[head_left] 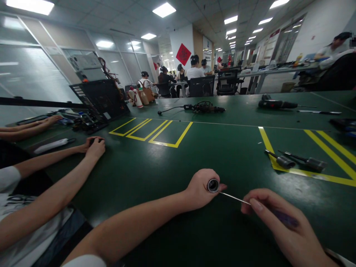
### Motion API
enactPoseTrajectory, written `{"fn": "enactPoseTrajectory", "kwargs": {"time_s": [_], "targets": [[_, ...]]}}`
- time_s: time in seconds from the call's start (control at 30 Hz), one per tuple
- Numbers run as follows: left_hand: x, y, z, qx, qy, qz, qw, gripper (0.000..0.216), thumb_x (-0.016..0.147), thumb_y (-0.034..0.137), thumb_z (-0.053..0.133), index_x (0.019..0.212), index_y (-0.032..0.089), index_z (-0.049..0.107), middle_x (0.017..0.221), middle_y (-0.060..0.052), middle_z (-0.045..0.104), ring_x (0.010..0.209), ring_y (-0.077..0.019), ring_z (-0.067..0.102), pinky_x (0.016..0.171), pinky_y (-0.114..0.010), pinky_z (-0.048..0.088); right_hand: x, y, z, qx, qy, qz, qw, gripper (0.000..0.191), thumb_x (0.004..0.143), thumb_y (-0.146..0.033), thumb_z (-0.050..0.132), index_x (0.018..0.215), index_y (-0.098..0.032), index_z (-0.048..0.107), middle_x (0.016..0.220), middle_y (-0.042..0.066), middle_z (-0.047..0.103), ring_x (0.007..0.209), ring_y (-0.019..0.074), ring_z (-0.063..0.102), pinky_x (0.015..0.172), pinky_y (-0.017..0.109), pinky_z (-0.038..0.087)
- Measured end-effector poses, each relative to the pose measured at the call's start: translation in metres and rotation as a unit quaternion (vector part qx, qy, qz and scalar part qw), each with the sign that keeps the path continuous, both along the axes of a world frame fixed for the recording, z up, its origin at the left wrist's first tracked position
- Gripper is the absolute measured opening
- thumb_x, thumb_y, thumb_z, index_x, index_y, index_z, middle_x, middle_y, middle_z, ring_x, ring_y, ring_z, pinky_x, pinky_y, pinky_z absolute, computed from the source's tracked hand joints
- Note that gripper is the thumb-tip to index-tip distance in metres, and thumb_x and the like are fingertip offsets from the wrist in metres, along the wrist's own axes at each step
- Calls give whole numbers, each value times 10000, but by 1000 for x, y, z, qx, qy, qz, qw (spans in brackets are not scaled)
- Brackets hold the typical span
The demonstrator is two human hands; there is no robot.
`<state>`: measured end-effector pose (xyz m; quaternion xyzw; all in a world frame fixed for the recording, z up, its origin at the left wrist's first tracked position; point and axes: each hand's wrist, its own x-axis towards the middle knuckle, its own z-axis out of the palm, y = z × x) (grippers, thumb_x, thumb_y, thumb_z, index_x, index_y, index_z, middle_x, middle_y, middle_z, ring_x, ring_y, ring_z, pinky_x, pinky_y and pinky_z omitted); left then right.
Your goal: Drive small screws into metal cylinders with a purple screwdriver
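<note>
L hand (201, 187): fingers wrapped tight round the metal cylinder, held just over the tbl, nr the person's middle.
Metal cylinder (213, 181): in the L hand, round open end facing up at the head cam; dark inside, can't tell what's in there.
R hand (275, 215): thumb & fingers pinched on the thin screwdriver, well in front of the body, right of the L hand.
Thin screwdriver (235, 197): purple handle in the palm, skinny shaft pointing left; tip is right by the low right edge of the open end. Can't tell if it touches or sits just beside; tip shape too small to see.
Step at the rim: prob. the tool bit, L hand holds still & R hand works the tip by the edge.
Next move at the rim: seems to need a firm L fist, a light R pinch & the tip lined up w/ the right spot; a slip could poke the L fingers.
Two shafted cylinders (286, 162) (316, 164): lying on the green tbl (139, 163), off to the right, by the yellow tape (264, 139); no hand on them.
Power drill (278, 104): far side of tbl, nr a pen (319, 112).
Co-worker's hands (96, 146): off left, together, well apart from these two.
</note>
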<state>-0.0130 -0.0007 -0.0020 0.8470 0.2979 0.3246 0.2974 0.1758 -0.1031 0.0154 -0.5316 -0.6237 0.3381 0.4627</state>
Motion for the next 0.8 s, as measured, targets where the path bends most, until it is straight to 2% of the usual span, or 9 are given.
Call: {"fn": "enactPoseTrajectory", "kwargs": {"time_s": [0.07,0.17,0.3,0.43,0.53,0.67,0.8], "targets": [[0,-1,-1,31,22,14,999,202,783,278,632,669,156,519,656,31,521,609,-91,479,639,-235,403,-1,-2,4,30,-37,19,999,257,879,-395,494,748,-236,647,691,12,672,634,160,651,546,211,519],[0,-1,-2,52,40,30,997,191,787,273,628,674,161,522,659,27,542,614,-99,493,648,-241,410,-1,-4,6,65,-60,45,995,247,900,-350,463,750,-247,630,716,5,670,667,154,654,569,206,519],[0,-2,-2,73,51,29,996,186,803,289,605,687,164,529,661,17,554,615,-106,505,645,-247,412,-5,-5,6,70,-74,32,994,173,883,-322,497,804,-260,638,754,-7,686,681,144,663,591,190,524],[-1,-4,-2,107,56,22,992,215,825,303,569,669,165,520,638,10,547,606,-111,503,635,-253,401,-10,-3,9,29,-74,29,996,185,859,-361,513,788,-259,650,746,-6,693,673,150,666,591,199,527],[-1,-4,-2,116,49,3,992,224,833,308,558,667,164,514,634,8,543,605,-110,500,633,-253,398,-9,-1,10,-38,-44,49,997,253,861,-414,490,773,-246,657,761,11,693,701,166,661,607,221,523],[-1,-4,-2,88,24,-16,996,238,826,323,565,658,165,506,624,6,532,594,-109,493,620,-248,402,-6,3,3,-121,56,58,989,290,863,-455,498,790,-225,659,801,33,684,792,190,642,687,260,505],[1,-3,-1,41,-18,-16,999,262,807,340,591,644,161,492,616,15,510,568,-97,474,576,-231,393,-6,6,-3,-140,120,65,981,296,863,-461,512,804,-207,653,819,44,674,833,207,623,742,301,488]]}}
